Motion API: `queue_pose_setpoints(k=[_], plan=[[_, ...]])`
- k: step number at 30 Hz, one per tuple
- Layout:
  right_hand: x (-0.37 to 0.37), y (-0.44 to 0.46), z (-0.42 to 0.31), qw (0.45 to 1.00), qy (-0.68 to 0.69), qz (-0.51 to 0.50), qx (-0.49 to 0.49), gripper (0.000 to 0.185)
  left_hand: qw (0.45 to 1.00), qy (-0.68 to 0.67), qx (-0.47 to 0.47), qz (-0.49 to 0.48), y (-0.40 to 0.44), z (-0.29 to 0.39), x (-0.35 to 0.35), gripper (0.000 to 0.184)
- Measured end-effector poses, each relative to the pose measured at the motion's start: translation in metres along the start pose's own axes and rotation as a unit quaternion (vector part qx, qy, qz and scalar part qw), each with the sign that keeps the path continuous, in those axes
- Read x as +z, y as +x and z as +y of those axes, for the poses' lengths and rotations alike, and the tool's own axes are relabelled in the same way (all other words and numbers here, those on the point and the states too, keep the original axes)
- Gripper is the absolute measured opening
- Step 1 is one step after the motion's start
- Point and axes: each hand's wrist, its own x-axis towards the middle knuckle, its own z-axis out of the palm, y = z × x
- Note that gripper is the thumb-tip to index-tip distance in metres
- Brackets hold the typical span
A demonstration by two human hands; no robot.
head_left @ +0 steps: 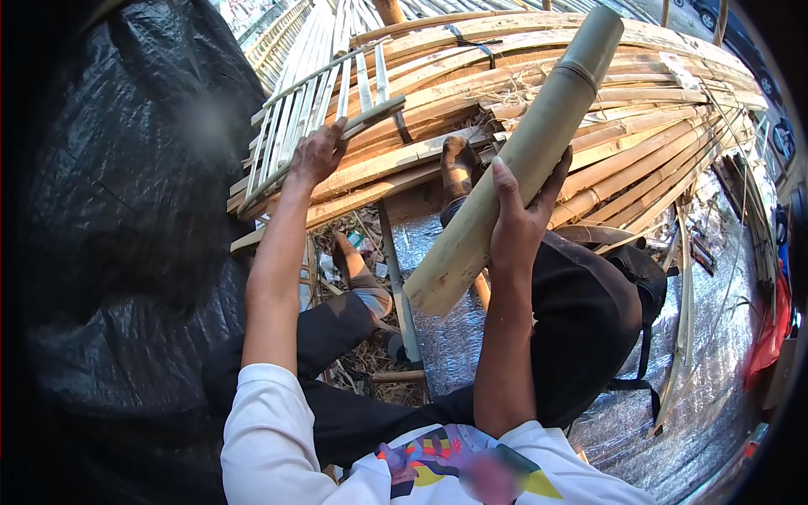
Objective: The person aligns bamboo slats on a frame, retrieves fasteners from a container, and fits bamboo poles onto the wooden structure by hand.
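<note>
A thick bamboo tube (539, 151) slants from the upper right down to the middle of the view. My right hand (520, 220) grips its lower half, the thumb on the near side and the fingers round the far side. At the left, my left hand (318, 156) is closed round the edge strip of a lattice of pale bamboo slats (290, 130). Long split bamboo strips (421, 101) lie stacked beneath and beyond both hands, and a dark strap (471, 44) binds part of the stack.
Black plastic sheeting (126, 168) covers the left side. Silver foil sheeting (707, 337) spreads at the right, with a black bag (644, 273) beside my knee. My bare feet (457, 164) rest near the stack. Red cloth (770, 328) hangs at the far right.
</note>
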Motion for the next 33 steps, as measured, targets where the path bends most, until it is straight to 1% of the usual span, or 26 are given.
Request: queue_pose_setpoints(k=[1, 2, 3, 5, 6, 7, 9, 10, 11, 12, 13, 15, 16, 18, 19, 21, 22, 23, 25, 26, 27, 29, 30, 32, 33], plan=[[-0.001, 0.000, 0.000, 1.000, 0.004, -0.006, 0.002, 0.097, 0.999, 0.001, 0.023, 0.027, 0.003, -0.009, -0.016, 0.051], [-0.002, 0.000, 0.000, 1.000, 0.005, 0.005, 0.001, 0.097, 0.995, -0.010, 0.058, 0.078, 0.006, -0.021, -0.029, 0.046], [-0.002, 0.000, -0.001, 1.000, 0.006, 0.014, 0.001, 0.097, 0.991, -0.055, 0.077, 0.093, 0.011, -0.031, -0.045, 0.041], [-0.003, -0.002, -0.003, 1.000, 0.011, 0.010, 0.007, 0.096, 0.992, 0.013, 0.097, 0.076, 0.016, -0.046, -0.078, 0.040], [-0.004, -0.002, -0.003, 1.000, 0.014, 0.011, 0.016, 0.095, 0.994, 0.051, 0.081, 0.048, 0.017, -0.040, -0.099, 0.042], [-0.005, -0.002, -0.002, 0.999, 0.015, 0.012, 0.026, 0.095, 0.997, 0.046, 0.051, 0.035, 0.018, -0.041, -0.110, 0.041], [-0.008, -0.001, 0.002, 1.000, 0.011, 0.010, 0.021, 0.095, 0.998, 0.043, 0.034, 0.006, 0.018, -0.042, -0.128, 0.037], [-0.009, -0.001, 0.002, 1.000, 0.005, 0.010, 0.011, 0.095, 0.998, 0.045, 0.033, 0.008, 0.019, -0.042, -0.134, 0.037], [-0.010, 0.000, 0.002, 1.000, -0.003, 0.008, 0.002, 0.095, 0.999, 0.040, -0.011, -0.019, 0.018, -0.041, -0.138, 0.036], [-0.011, 0.000, 0.005, 1.000, -0.005, 0.001, -0.008, 0.095, 0.997, 0.034, -0.056, -0.044, 0.016, -0.041, -0.140, 0.036], [-0.012, 0.000, 0.007, 1.000, -0.006, -0.003, -0.013, 0.095, 0.997, 0.032, -0.059, -0.038, 0.014, -0.045, -0.142, 0.036], [-0.013, -0.002, 0.008, 0.999, -0.030, -0.014, -0.020, 0.094, 0.997, 0.029, -0.041, -0.053, 0.010, -0.051, -0.146, 0.040], [-0.011, -0.004, 0.004, 1.000, -0.022, -0.021, -0.005, 0.094, 0.997, 0.028, -0.043, -0.050, 0.008, -0.052, -0.148, 0.040], [-0.007, -0.004, 0.005, 0.999, -0.022, -0.023, -0.006, 0.094, 0.997, 0.056, 0.021, -0.040, 0.007, -0.054, -0.160, 0.044], [-0.004, -0.006, 0.007, 0.999, -0.023, -0.022, 0.000, 0.094, 0.997, 0.058, 0.021, -0.040, 0.008, -0.052, -0.166, 0.044], [-0.003, -0.009, 0.011, 0.999, -0.024, -0.030, 0.006, 0.094, 0.990, 0.074, 0.003, -0.118, 0.012, -0.047, -0.171, 0.040], [-0.001, -0.009, 0.015, 0.999, -0.025, -0.035, 0.009, 0.094, 0.993, 0.072, 0.023, -0.086, 0.010, -0.047, -0.168, 0.042], [-0.001, -0.010, 0.020, 0.999, -0.025, -0.028, 0.010, 0.094, 0.993, 0.071, 0.030, -0.088, 0.012, -0.049, -0.167, 0.042], [-0.003, -0.009, 0.027, 0.998, -0.051, -0.046, 0.004, 0.094, 0.997, 0.040, 0.017, -0.068, 0.010, -0.052, -0.162, 0.042], [-0.002, -0.009, 0.027, 0.997, -0.056, -0.047, 0.002, 0.094, 0.998, 0.031, 0.039, -0.027, 0.006, -0.054, -0.153, 0.040], [0.001, -0.010, 0.025, 0.997, -0.059, -0.050, 0.001, 0.093, 0.999, 0.027, 0.034, -0.026, 0.002, -0.051, -0.150, 0.040], [0.006, -0.013, 0.028, 0.996, -0.067, -0.052, 0.007, 0.092, 0.997, 0.016, 0.078, -0.009, -0.009, -0.041, -0.136, 0.041], [0.005, -0.013, 0.032, 0.996, -0.063, -0.064, 0.018, 0.091, 0.997, 0.003, 0.067, -0.037, -0.014, -0.027, -0.137, 0.041], [0.003, -0.011, 0.044, 0.994, -0.068, -0.075, 0.033, 0.090, 0.995, -0.039, 0.073, -0.047, -0.025, -0.006, -0.127, 0.041], [0.002, -0.010, 0.053, 0.993, -0.069, -0.090, 0.018, 0.088, 0.994, -0.063, 0.073, -0.059, -0.030, 0.001, -0.120, 0.040]])
